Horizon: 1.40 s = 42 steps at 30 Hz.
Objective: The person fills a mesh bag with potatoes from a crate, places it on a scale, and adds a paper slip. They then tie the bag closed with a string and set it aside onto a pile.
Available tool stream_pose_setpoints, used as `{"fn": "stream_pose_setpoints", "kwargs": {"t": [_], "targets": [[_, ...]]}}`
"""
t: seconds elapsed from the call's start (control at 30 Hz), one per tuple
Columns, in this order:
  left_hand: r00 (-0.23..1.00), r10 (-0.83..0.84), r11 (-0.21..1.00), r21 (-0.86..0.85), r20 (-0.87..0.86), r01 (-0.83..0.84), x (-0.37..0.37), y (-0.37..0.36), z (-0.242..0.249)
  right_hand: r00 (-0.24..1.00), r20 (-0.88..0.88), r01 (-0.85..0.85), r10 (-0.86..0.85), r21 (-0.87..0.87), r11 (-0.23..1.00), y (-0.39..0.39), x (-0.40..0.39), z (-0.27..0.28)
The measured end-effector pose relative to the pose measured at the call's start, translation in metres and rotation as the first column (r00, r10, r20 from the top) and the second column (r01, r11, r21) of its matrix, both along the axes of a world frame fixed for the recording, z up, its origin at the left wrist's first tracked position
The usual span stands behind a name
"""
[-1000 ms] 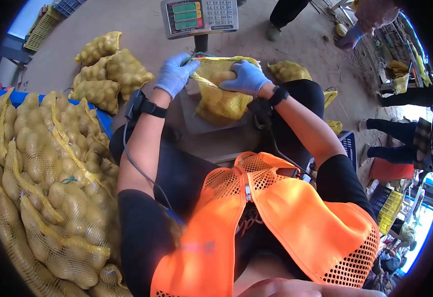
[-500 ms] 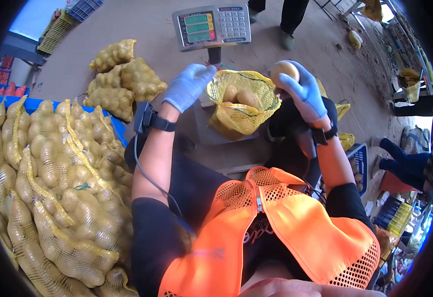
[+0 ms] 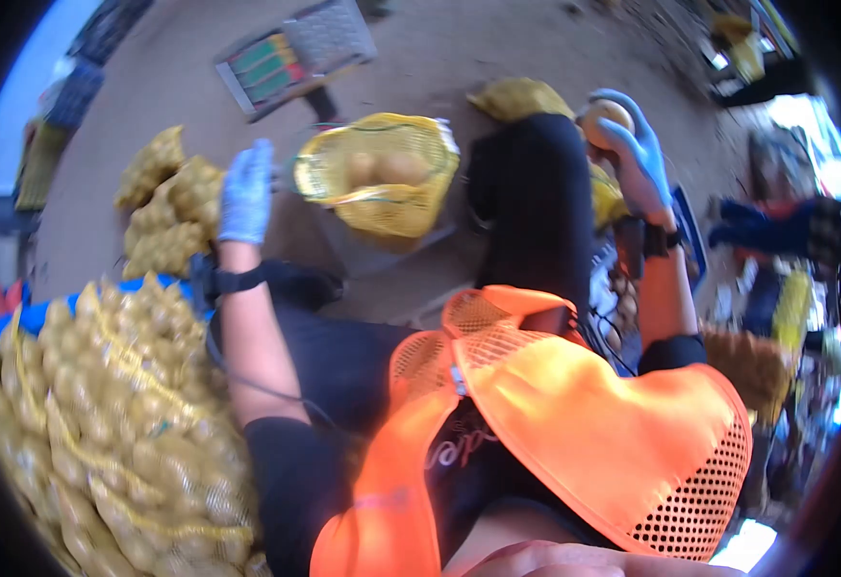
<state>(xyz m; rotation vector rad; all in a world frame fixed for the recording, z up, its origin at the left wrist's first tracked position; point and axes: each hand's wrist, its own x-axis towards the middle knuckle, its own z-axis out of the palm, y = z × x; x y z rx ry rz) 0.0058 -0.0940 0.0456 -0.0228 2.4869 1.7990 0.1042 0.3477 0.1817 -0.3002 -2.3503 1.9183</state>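
My right hand [image 3: 643, 165], in a blue-grey glove, is closed around a potato [image 3: 605, 123] out to the right, beyond my dark-trousered knee. A yellow mesh bag [image 3: 403, 217] stands with its mouth wide, a few potatoes [image 3: 387, 170] visible inside it. Beneath the bag is the platform of a scale [image 3: 358, 252], whose tilted display and keypad [image 3: 295, 56] rise behind it. To the left of the bag, apart from it, my gloved left hand [image 3: 246, 197] has its fingers stretched out and holds nothing. The view is smeared by motion.
Filled mesh sacks of potatoes [image 3: 122, 413] are heaped at lower left, beside a blue edge [image 3: 175, 286]. More filled sacks [image 3: 175, 216] lie on the floor at left. Another yellow sack [image 3: 521, 99] lies behind my knee. Loose potatoes [image 3: 620, 303] lie by my right forearm.
My right hand has carried the potato away from the bag to the right. My left hand has moved away from the bag's left side and straightened its fingers. The whole view has turned.
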Motion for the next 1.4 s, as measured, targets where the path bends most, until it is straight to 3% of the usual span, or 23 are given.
{"fn": "stream_pose_setpoints", "kwargs": {"t": [0.03,0.13,0.2,0.3,0.33,0.37,0.47,0.5,0.53,0.6,0.63,0.67,0.73,0.8,0.87,1.0,1.03,1.1,1.13,1.2,1.27,1.33,1.4], "targets": [[0.981,0.097,0.994,0.037,0.166,-0.104,0.001,0.005,0.008,0.998,0.017,0.057,-0.057,0.036,0.998,0.022,0.009,-0.007],[0.952,0.134,0.991,-0.061,0.275,-0.122,-0.005,-0.003,0.004,0.970,0.165,0.118,-0.177,0.317,0.941,0.098,0.053,-0.040],[0.912,0.134,0.990,-0.091,0.389,-0.106,-0.019,-0.021,-0.012,0.949,0.236,0.014,-0.207,0.626,0.780,0.145,0.092,-0.068],[0.903,0.161,0.985,-0.128,0.399,-0.119,-0.017,-0.019,-0.018,0.780,0.509,-0.087,-0.365,0.665,0.742,0.181,0.134,-0.101],[0.904,0.140,0.987,-0.131,0.403,-0.094,-0.017,-0.018,-0.022,0.692,0.575,-0.103,-0.437,0.677,0.729,0.196,0.155,-0.121],[0.892,0.158,0.983,-0.155,0.423,-0.100,-0.018,-0.021,-0.031,0.559,0.698,-0.244,-0.449,0.655,0.715,0.205,0.170,-0.127],[0.875,0.169,0.976,-0.200,0.453,-0.085,-0.027,-0.033,-0.062,0.443,0.728,-0.328,-0.524,0.675,0.661,0.237,0.233,-0.181],[0.847,0.238,0.964,-0.225,0.475,-0.144,-0.028,-0.032,-0.067,0.443,0.643,-0.317,-0.624,0.764,0.563,0.237,0.246,-0.197],[0.815,0.306,0.946,-0.250,0.492,-0.204,-0.026,-0.032,-0.071,0.433,0.650,-0.310,-0.625,0.758,0.574,0.231,0.252,-0.201],[0.867,0.227,0.959,-0.256,0.444,-0.120,-0.020,-0.045,-0.081,0.545,0.460,-0.080,-0.701,0.861,0.503,0.213,0.259,-0.208],[0.845,0.258,0.962,-0.202,0.469,-0.181,-0.024,-0.054,-0.090,0.632,0.486,0.049,-0.604,0.752,0.657,0.212,0.266,-0.223],[0.820,0.288,0.958,-0.150,0.494,-0.246,-0.025,-0.058,-0.094,0.628,0.491,0.053,-0.604,0.747,0.663,0.206,0.265,-0.226],[0.785,0.296,0.954,-0.128,0.544,-0.270,-0.024,-0.066,-0.100,0.519,0.649,0.000,-0.556,0.650,0.760,0.184,0.252,-0.238],[0.749,0.305,0.947,-0.105,0.588,-0.303,-0.017,-0.064,-0.101,0.483,0.613,0.004,-0.626,0.713,0.701,0.166,0.248,-0.245],[0.829,0.266,0.946,-0.296,0.492,-0.128,-0.003,-0.061,-0.105,0.446,0.567,0.005,-0.693,0.773,0.635,0.162,0.244,-0.245],[0.832,0.257,0.936,-0.340,0.493,-0.087,0.017,-0.019,-0.064,0.547,0.692,-0.107,-0.471,0.616,0.781,0.185,0.253,-0.270],[0.832,0.256,0.937,-0.339,0.491,-0.088,0.016,-0.018,-0.065,0.576,0.704,0.058,-0.416,0.472,0.880,0.189,0.256,-0.274],[0.813,0.280,0.943,-0.303,0.511,-0.135,0.013,-0.018,-0.069,0.640,0.711,0.339,-0.292,0.080,0.937,0.206,0.268,-0.291],[0.813,0.279,0.944,-0.301,0.510,-0.135,0.016,-0.015,-0.068,0.641,0.709,0.339,-0.294,0.081,0.937,0.208,0.270,-0.285],[0.864,0.272,0.952,-0.249,0.424,-0.178,0.023,-0.006,-0.061,0.706,0.670,0.399,-0.229,-0.109,0.910,0.209,0.265,-0.262],[0.860,0.278,0.955,-0.220,0.428,-0.199,0.021,-0.011,-0.064,0.645,0.718,0.467,-0.262,-0.100,0.879,0.208,0.250,-0.223],[0.857,0.294,0.954,-0.193,0.423,-0.232,0.023,-0.005,-0.052,0.752,0.590,0.421,-0.293,-0.089,0.903,0.214,0.230,-0.204],[0.897,0.374,0.923,-0.189,0.235,-0.335,0.031,0.020,-0.015,0.848,0.471,0.376,-0.243,-0.212,0.902,0.198,0.193,-0.146]]}}
